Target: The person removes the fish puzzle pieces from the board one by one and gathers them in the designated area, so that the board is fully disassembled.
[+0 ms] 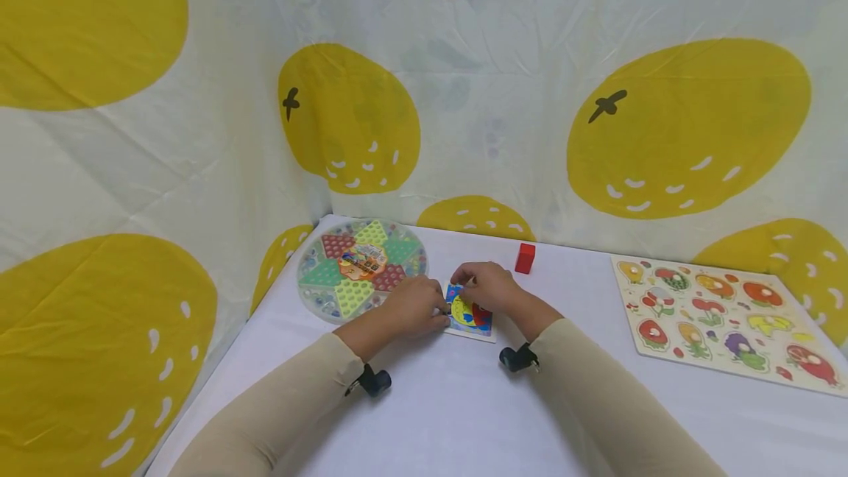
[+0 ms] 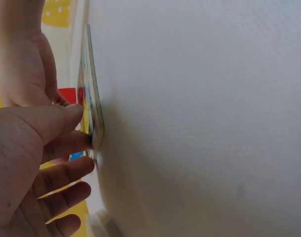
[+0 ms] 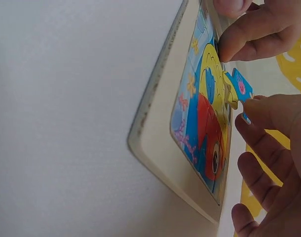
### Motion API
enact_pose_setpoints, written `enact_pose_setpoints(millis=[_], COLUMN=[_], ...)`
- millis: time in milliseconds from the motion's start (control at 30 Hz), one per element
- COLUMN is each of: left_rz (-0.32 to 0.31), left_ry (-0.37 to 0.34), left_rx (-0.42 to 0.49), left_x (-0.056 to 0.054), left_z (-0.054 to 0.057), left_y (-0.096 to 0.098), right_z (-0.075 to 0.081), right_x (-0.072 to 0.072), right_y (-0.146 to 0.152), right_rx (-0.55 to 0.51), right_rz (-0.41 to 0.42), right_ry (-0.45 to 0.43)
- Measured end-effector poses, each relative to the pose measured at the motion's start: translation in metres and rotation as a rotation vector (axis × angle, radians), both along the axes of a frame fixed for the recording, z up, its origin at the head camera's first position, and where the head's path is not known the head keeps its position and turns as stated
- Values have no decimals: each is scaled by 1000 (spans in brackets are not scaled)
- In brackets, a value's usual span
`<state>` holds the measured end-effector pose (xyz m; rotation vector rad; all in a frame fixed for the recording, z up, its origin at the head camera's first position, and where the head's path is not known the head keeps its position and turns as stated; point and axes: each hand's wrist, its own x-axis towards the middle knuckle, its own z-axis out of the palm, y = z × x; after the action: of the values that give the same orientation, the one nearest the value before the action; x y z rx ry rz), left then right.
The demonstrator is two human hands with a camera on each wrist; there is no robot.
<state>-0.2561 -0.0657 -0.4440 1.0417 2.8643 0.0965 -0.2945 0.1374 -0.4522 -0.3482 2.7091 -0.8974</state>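
A small wooden jigsaw puzzle (image 1: 474, 336) with a red and yellow fish picture lies on the white tabletop between the hands. In the right wrist view, the right hand (image 3: 274, 138) pinches a blue and yellow puzzle piece (image 3: 241, 85) between thumb and index finger. That piece is tilted above the picture, over a gap near the fish's yellow body (image 3: 209, 64). The left hand (image 1: 417, 308) is at the puzzle's left side. In the left wrist view, its fingertips (image 2: 85, 140) touch the puzzle near its edge, with the other fingers loosely bent.
A round Chinese checkers board (image 1: 318, 293) lies at the back left, close to the left hand. Behind the right hand stands a red block (image 1: 525, 258). A wooden fruit peg puzzle (image 1: 718, 363) lies on the right. Patterned cloth (image 1: 490, 109) hangs behind the table.
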Motion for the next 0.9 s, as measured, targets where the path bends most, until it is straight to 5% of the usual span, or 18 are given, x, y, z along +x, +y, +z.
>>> enact_pose_setpoints(millis=[500,900], left_rz=[32,70], left_ry=[38,58], left_rx=[55,63], left_x=[5,7], left_z=[-10,-7], left_y=[4,5], right_z=[-1,10], right_x=[3,4], right_y=[14,48], right_rx=[-137,-158], right_rz=[14,-88], right_ry=[-11,-101])
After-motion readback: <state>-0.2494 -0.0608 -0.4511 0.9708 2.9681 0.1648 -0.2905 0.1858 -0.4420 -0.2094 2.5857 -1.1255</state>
